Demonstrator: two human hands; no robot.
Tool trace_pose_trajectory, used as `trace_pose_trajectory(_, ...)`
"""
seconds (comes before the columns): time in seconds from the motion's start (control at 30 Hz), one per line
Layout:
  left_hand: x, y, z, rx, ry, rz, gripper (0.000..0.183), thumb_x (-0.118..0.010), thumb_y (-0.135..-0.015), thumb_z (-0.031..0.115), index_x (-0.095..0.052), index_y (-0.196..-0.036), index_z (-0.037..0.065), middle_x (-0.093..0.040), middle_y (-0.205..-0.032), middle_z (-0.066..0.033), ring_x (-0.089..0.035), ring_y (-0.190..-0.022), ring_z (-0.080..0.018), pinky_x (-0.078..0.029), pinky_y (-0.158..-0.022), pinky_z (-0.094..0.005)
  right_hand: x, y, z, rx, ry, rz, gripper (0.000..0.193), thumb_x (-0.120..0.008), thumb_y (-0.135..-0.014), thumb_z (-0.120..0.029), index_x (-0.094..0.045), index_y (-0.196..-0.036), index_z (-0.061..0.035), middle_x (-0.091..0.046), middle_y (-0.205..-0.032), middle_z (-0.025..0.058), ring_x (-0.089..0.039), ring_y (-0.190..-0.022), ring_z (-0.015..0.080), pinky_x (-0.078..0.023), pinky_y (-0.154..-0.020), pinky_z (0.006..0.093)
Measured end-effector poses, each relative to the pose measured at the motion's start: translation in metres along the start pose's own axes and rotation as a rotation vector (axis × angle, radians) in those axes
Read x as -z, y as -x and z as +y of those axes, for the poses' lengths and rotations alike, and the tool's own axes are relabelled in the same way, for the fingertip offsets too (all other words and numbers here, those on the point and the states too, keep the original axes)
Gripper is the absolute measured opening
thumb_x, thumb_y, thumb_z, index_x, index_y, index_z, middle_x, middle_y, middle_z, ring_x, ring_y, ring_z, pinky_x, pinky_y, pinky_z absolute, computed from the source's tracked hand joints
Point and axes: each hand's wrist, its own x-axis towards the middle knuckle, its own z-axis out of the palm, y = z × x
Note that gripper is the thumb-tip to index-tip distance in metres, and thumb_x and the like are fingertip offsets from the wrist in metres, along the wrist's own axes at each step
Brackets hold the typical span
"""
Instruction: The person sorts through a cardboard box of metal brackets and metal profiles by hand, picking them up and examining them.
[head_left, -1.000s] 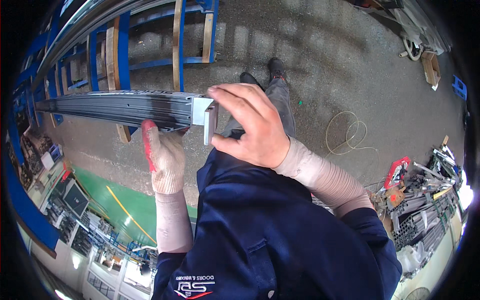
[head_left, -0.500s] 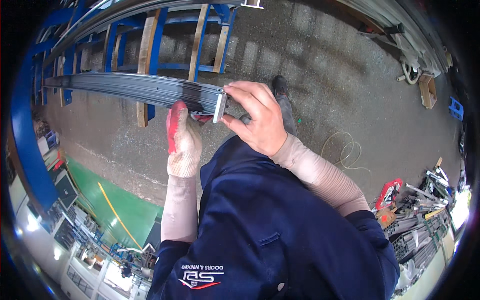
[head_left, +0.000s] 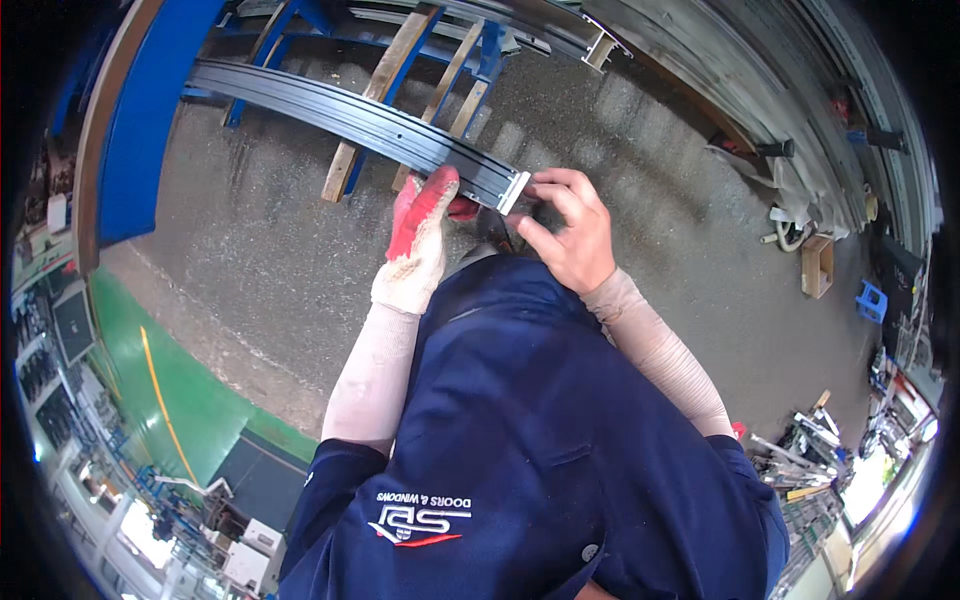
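A long dark-grey metal profile (head_left: 375, 122) with lengthwise grooves runs from the upper left toward the middle, resting across wood-topped blue rack bars. My left hand (head_left: 416, 238), in a white knit glove with red palm and fingers, is wrapped round its near edge close to the end; part of its fingers is hidden below. Across that end sits a short, pale metal-looking piece (head_left: 514, 192). My bare right hand (head_left: 575, 235) has thumb and fingers bent at the two ends of this piece, seemingly pinching it. Whether the piece sits flush is too small to tell.
A blue rack upright (head_left: 160, 120) stands at left, with wood-topped bars (head_left: 385, 75) beyond the profile. Long stock (head_left: 690, 60) lies along the upper right. A cardboard box (head_left: 817, 266) and blue stool (head_left: 871, 301) are at right, above piled offcuts (head_left: 810, 440).
The view has turned, and the profile now slopes down to the right. Both hands stay at its end, with the right one still at the pale end piece.
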Motion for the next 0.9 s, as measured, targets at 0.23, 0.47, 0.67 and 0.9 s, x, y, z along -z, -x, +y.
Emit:
trace_pose_trajectory(0.23,0.016,0.003,-0.028,0.035,0.235,0.038,0.056,-0.06,-0.1,0.045,-0.048,-0.134,0.002,-0.063,-0.12,-0.0139,-0.064,-0.106,-0.0222,-0.049,-0.094,-0.0362,0.016,0.005,-0.017,-0.101,0.029,-0.006,0.059,-0.087,-0.071,-0.024,-0.059,-0.118,-0.0003,-0.064,-0.107,0.0171,-0.065,-0.099,0.0327,-0.052,-0.089,0.0404)
trace_pose_trajectory(0.47,0.007,-0.003,-0.013,-0.021,0.211,-0.045,0.052,-0.063,-0.099,0.038,-0.05,-0.135,0.002,-0.062,-0.119,-0.0106,-0.061,-0.109,-0.0198,-0.047,-0.096,-0.0351,0.001,-0.009,-0.034,-0.041,0.05,-0.013,0.072,-0.089,-0.07,-0.022,-0.054,-0.129,0.0017,-0.061,-0.116,0.0174,-0.063,-0.104,0.0283,-0.051,-0.094,0.0378)
trace_pose_trajectory(0.67,0.001,-0.004,-0.006,0.004,0.065,-0.01,0.043,-0.063,-0.099,0.033,-0.055,-0.129,0.002,-0.062,-0.117,-0.008,-0.06,-0.108,-0.0176,-0.047,-0.095,-0.0345,-0.001,-0.002,-0.025,-0.108,0.047,0.017,0.082,-0.089,-0.068,-0.028,-0.049,-0.134,0.0023,-0.057,-0.118,0.0181,-0.062,-0.105,0.0302,-0.051,-0.094,0.0395)
trace_pose_trajectory(0.9,0.011,-0.013,-0.02,0.059,0.194,0.072,0.032,-0.06,-0.1,0.024,-0.054,-0.128,0.007,-0.063,-0.117,-0.0071,-0.061,-0.102,-0.0195,-0.049,-0.088,-0.0388,-0.016,0.009,-0.009,-0.139,-0.146,0.121,0.095,-0.093,-0.065,-0.026,-0.04,-0.139,0.0013,-0.054,-0.121,0.0183,-0.059,-0.106,0.0278,-0.05,-0.095,0.0394)
